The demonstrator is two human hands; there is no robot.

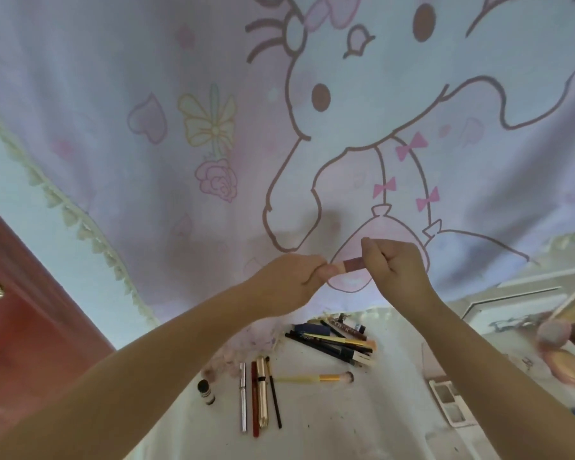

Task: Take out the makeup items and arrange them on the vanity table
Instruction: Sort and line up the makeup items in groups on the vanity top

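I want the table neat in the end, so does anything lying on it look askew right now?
Yes. The pencils near the curtain lie in a crossed heap, and the yellow brush lies crosswise, while the tubes sit in a tidy parallel row.

Hidden ends, cropped edges, blurred items

Both ends of the small tube (350, 264) vanish inside curled fingers: the pale end under the left hand (289, 283), the dark end under the right hand (397, 270), so its cap and label cannot be read. Below the fingers, the pencil pile (337, 343) overlaps too tightly to count. Right of the fingers, the palette (450, 406) is partly covered by the right forearm, and the pink puff (554, 333) is blurred, as is the compact (570, 368) cut by the picture's edge.
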